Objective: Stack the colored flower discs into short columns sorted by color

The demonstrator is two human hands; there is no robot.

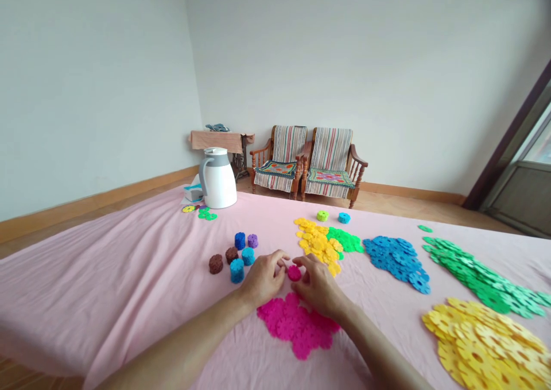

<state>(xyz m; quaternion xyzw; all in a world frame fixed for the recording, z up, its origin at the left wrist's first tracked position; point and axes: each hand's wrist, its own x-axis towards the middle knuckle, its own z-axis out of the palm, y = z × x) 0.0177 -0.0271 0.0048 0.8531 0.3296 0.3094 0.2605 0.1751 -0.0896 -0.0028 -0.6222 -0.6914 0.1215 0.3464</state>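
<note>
A small stack of magenta flower-shaped plastic discs (294, 273) stands on the pink cloth between my two hands. My right hand (317, 284) curls around the stack's right side, thumb and fingertips close against it. To the left, my left hand (263, 278) has its fingers bent, with thumb and index finger apart and a gap showing between them and the stack. Just below lies a loose pile of magenta discs (297, 325), partly covered by my right hand and wrist. Left of my left hand stand short stacks of light-blue discs (236, 271), brown discs (216, 264), dark-blue discs (240, 240) and purple discs (252, 240).
Loose piles of yellow-orange discs (316, 239), blue discs (396, 258), green discs (477, 269) and yellow discs (491, 344) spread over the right side. A white thermal jug (221, 180) stands at the far left. Two wooden armchairs (329, 160) are beyond the pink cloth (163, 281).
</note>
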